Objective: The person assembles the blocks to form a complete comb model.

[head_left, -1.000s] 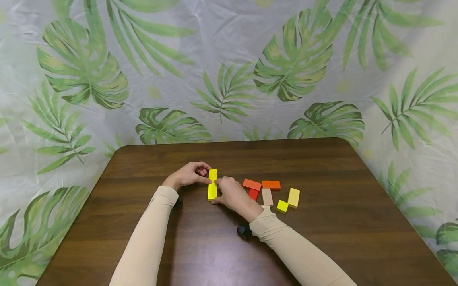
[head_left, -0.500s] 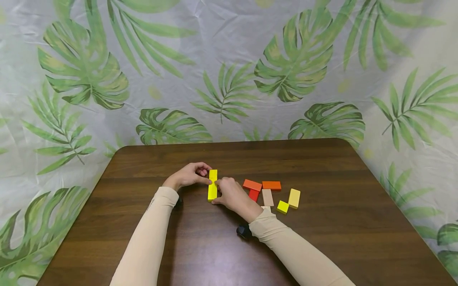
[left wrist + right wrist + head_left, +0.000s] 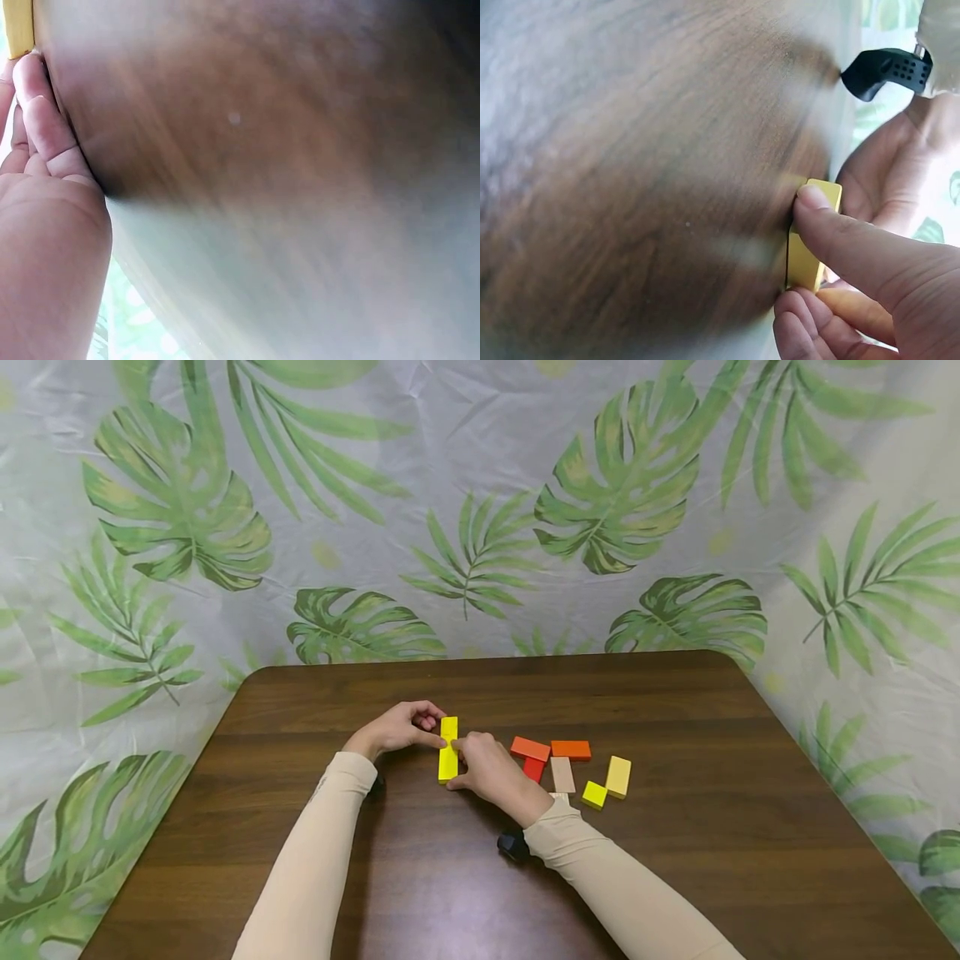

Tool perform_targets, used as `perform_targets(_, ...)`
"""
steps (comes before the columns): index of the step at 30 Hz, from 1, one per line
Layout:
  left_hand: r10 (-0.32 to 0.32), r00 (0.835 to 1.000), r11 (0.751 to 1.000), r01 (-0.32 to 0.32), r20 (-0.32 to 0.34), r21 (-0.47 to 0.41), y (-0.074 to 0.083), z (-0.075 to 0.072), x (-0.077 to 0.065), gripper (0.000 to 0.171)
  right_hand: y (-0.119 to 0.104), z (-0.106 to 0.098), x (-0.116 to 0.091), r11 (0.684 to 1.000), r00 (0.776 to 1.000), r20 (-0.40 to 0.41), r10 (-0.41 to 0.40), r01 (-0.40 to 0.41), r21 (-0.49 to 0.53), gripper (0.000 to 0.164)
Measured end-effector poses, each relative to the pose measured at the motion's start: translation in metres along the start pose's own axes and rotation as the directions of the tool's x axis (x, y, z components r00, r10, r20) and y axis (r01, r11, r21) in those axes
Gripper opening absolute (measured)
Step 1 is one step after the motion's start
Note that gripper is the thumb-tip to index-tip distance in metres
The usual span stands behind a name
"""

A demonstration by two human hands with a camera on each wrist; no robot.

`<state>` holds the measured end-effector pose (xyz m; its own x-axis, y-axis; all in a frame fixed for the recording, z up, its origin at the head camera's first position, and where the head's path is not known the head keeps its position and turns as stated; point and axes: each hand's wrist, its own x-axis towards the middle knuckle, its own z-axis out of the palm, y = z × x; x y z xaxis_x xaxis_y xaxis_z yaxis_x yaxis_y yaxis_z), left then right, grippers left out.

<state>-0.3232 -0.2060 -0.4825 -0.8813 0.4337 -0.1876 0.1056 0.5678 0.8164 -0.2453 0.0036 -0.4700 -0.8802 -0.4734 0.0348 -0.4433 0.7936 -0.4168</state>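
Note:
Two bright yellow blocks appear to lie end to end in a narrow line on the table in the head view. From the left, my left hand holds the far part of the line, its thumb against the side and curled fingers at the far end. My right hand grips the near part from the right. The right wrist view shows thumb and fingers around a yellow block. In the left wrist view, the left fingertips meet the end of a yellow block.
Right of my hands lie a coral block, an orange block, a red block, a beige block, a small yellow block and a pale yellow block. A leaf-patterned cloth hangs behind the table.

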Motion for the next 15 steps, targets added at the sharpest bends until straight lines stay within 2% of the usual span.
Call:
perform_targets(9,0.026,1.0,1.0,-0.026,-0.003,0.011,0.0034,0.0015,-0.0004,0.044,0.0015,-0.0017,-0.0012,1.0,1.0,-0.008,-0.009,0.009,0.025,0.043)
perform_targets(15,0.018,1.0,1.0,-0.018,-0.006,0.022,0.0043,0.0018,-0.0009,0.047,0.002,-0.0017,-0.001,1.0,1.0,-0.004,-0.007,0.007,0.023,0.043)
